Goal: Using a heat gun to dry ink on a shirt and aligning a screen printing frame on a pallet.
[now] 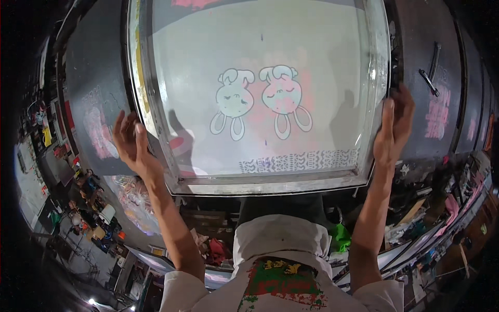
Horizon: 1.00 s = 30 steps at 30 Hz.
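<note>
A large screen-printing frame (275, 185) lies before me, its pale mesh bearing two upside-down grey-outlined bunny heads (235, 100) and a patterned strip (299, 161) near the close edge. Pink patches show through the mesh. My left hand (132, 143) is at the frame's left side, fingers apart and slightly bent, thumb over the edge. On the opposite side is my right hand (392, 125), its fingers also loose and apart, its thumb by the rail. Neither hand visibly closes on the frame; whether they touch it I cannot tell. Both cast shadows on the mesh.
Dark table panels (96, 57) with pink smears extend on both sides. A metal tool with a bent handle (430, 73) lies on the right panel. Clutter fills the lower left, and a green cloth (341, 237) sits below the frame, beside my body.
</note>
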Tool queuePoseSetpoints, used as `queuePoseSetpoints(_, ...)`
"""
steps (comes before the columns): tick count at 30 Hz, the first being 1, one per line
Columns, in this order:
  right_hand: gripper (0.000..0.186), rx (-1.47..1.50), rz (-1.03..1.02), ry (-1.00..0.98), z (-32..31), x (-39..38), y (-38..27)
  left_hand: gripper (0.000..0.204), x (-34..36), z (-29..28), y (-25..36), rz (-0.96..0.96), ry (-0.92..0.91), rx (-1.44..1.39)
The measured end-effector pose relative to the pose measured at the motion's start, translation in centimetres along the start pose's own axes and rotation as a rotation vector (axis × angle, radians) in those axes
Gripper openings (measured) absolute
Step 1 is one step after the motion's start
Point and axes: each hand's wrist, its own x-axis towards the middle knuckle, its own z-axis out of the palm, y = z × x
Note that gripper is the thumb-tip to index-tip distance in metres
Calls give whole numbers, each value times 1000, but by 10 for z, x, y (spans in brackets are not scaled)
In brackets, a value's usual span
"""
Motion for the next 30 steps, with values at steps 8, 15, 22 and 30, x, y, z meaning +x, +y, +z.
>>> queuePoseSetpoints(8,55,-271,157,-262,-55,-78,4,52,-67,-44,8,-221,-202,320)
queuePoseSetpoints(15,47,-212,157,-179,-42,-82,15,56,-80,-22,11,-109,-135,399)
queuePoseSetpoints(22,43,-202,177,-251,-43,-81,17,52,-82,-19,7,-14,-95,452)
queuePoseSetpoints(30,37,-125,218,-230,-41,-80,15,55,-73,-24,15,-67,-121,442)
